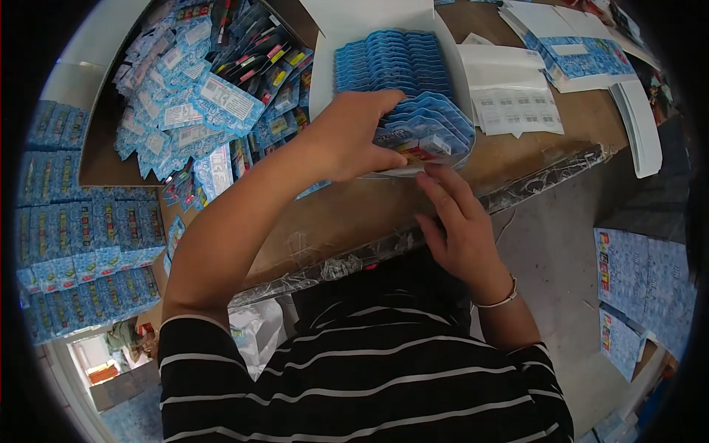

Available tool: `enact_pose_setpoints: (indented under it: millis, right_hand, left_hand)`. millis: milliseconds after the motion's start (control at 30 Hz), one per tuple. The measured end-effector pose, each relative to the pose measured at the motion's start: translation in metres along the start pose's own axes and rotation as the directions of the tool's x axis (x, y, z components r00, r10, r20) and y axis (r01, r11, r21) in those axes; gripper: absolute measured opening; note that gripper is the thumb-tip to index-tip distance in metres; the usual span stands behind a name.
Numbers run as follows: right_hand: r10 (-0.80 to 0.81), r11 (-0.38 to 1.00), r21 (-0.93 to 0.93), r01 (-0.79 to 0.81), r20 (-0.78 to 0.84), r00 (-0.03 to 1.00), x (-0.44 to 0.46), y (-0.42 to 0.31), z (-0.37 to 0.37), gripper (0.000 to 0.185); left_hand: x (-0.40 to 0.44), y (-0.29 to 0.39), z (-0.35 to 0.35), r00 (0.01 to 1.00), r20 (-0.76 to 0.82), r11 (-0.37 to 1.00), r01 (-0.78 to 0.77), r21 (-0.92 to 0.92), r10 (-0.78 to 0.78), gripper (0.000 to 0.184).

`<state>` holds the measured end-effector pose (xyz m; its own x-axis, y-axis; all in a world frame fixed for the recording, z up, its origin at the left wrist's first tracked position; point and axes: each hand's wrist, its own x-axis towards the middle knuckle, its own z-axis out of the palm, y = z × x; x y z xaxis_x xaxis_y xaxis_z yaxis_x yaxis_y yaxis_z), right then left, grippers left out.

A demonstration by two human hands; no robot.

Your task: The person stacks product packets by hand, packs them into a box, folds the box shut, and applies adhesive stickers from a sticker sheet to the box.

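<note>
My left hand (351, 136) reaches across the white display box (323, 77) and grips a bunch of blue blister packs (432, 122) at its front end. Its thumb lies along the near side and the fingers go over the far side, partly hidden. Behind this bunch, rows of blue packs (391, 63) stand in the box. Near the box's front edge is my right hand (459, 229), fingers stretched and thumb apart, holding nothing that I can see. Whether its fingertips touch the box, I cannot tell.
A large carton (103, 148) of loose blue packs stands at the left. Sticker sheets (517, 103) and folded boxes (576, 55) lie at the right on the table (325, 221), whose front edge is wrapped in film. Stacked blue boxes (81, 229) stand left, more blue boxes (642, 273) right.
</note>
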<state>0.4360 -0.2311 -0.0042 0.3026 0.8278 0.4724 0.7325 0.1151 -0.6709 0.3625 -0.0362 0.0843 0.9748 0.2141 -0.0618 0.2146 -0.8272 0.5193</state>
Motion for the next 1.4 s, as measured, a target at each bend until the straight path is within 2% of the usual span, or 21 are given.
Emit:
enact_pose_setpoints:
  millis: [233,300,333,400,500,633,700,767,800,867,900,933,967,1000,1033,1067,1133,1200,1233,1267,1400]
  right_hand:
    - [-0.037,0.999,0.001,0.037,-0.027,0.999,0.003,0.004,0.0,0.05]
    - [-0.031,0.999,0.012,0.031,-0.028,0.999,0.004,0.003,0.001,0.048]
    - [-0.034,0.999,0.035,0.036,-0.047,0.998,0.005,0.003,0.001,0.045]
    - [-0.04,0.997,0.056,0.044,-0.064,0.997,0.007,0.004,0.001,0.042]
    - [-0.084,0.996,0.009,0.085,-0.035,0.996,0.006,0.005,0.0,0.036]
    - [-0.111,0.989,0.087,0.118,-0.081,0.991,0.0,0.0,-0.007,0.029]
    - [-0.109,0.986,0.109,0.123,-0.126,0.986,-0.001,-0.002,-0.016,0.027]
    - [-0.015,0.995,0.089,0.043,-0.3,0.954,0.0,0.001,-0.026,0.028]
    - [-0.018,0.995,0.087,0.046,-0.297,0.955,0.001,0.005,-0.03,0.028]
    - [0.171,0.982,0.141,-0.123,-0.406,0.898,0.008,0.017,-0.038,0.022]
    - [0.171,0.983,0.138,-0.124,-0.405,0.898,0.015,0.025,-0.04,0.022]
    - [0.27,0.932,0.333,-0.143,-0.375,0.887,0.024,0.034,-0.042,0.022]
    - [0.359,0.845,0.512,-0.155,-0.327,0.874,0.035,0.044,-0.044,0.024]
    - [0.353,0.849,0.507,-0.153,-0.327,0.876,0.046,0.055,-0.043,0.024]
    - [0.397,0.837,0.492,-0.24,-0.245,0.884,0.056,0.067,-0.038,0.032]
    - [0.442,0.821,0.469,-0.324,-0.164,0.882,0.064,0.077,-0.033,0.04]
    - [0.436,0.824,0.451,-0.342,-0.119,0.892,0.077,0.085,-0.011,0.047]
    - [0.422,0.83,0.428,-0.357,-0.062,0.905,0.084,0.075,-0.001,0.053]
    - [0.47,0.704,0.593,-0.391,0.024,0.882,0.084,0.066,0.0,0.057]
    - [0.502,0.544,0.726,-0.42,0.12,0.857,0.081,0.056,0.001,0.06]
    - [0.526,0.426,0.82,-0.382,0.119,0.842,0.051,0.03,0.003,0.059]
  left_hand:
    - [0.013,0.005,0.005,0.998,0.064,0.988,0.002,0.157,-0.012,0.054]
    - [0.017,0.007,0.01,0.995,0.066,0.964,-0.086,0.25,0.071,0.045]
    - [0.019,0.011,0.011,0.995,0.066,0.966,-0.083,0.246,0.069,0.045]
    - [0.023,0.023,0.01,0.992,0.113,0.912,-0.102,0.397,0.062,0.034]
    - [0.032,0.021,0.02,0.971,0.239,0.889,-0.126,0.44,0.019,0.026]
    - [0.032,0.022,0.028,0.97,0.242,0.894,-0.102,0.437,-0.008,0.025]
    - [0.025,0.017,0.035,0.99,0.118,0.9,-0.119,0.419,0.076,0.026]
    - [0.019,0.019,0.032,0.988,0.033,0.895,-0.152,0.418,0.153,0.026]
    - [0.015,0.02,0.029,0.973,-0.049,0.887,-0.184,0.424,0.225,0.027]
    - [0.002,0.032,0.004,0.877,-0.248,0.879,-0.31,0.361,0.411,0.032]
    - [-0.007,0.029,-0.005,0.876,-0.25,0.88,-0.311,0.358,0.412,0.032]
    - [-0.016,0.024,-0.016,0.842,-0.487,0.973,-0.194,0.124,0.23,0.034]
    - [-0.025,0.018,-0.025,0.757,-0.653,0.983,-0.116,-0.144,-0.006,0.037]
    - [-0.029,-0.006,-0.021,0.753,-0.658,0.982,-0.12,-0.145,-0.005,0.037]
    - [-0.028,-0.047,-0.005,0.686,-0.699,0.869,-0.203,-0.45,-0.202,0.041]
    - [-0.028,-0.074,0.01,0.632,-0.663,0.656,-0.307,-0.689,-0.401,0.046]
    - [-0.016,-0.071,0.046,0.633,-0.442,0.352,-0.271,-0.896,-0.636,0.053]
    - [-0.017,-0.059,0.058,0.706,-0.143,0.129,-0.073,-0.989,-0.694,0.057]
    - [-0.012,-0.059,0.067,0.795,-0.25,0.155,-0.196,-0.968,-0.553,0.061]
    - [-0.014,-0.056,0.065,0.79,-0.256,0.149,-0.209,-0.967,-0.557,0.061]
    - [-0.035,-0.051,0.069,0.871,-0.31,0.174,-0.261,-0.949,-0.382,0.065]
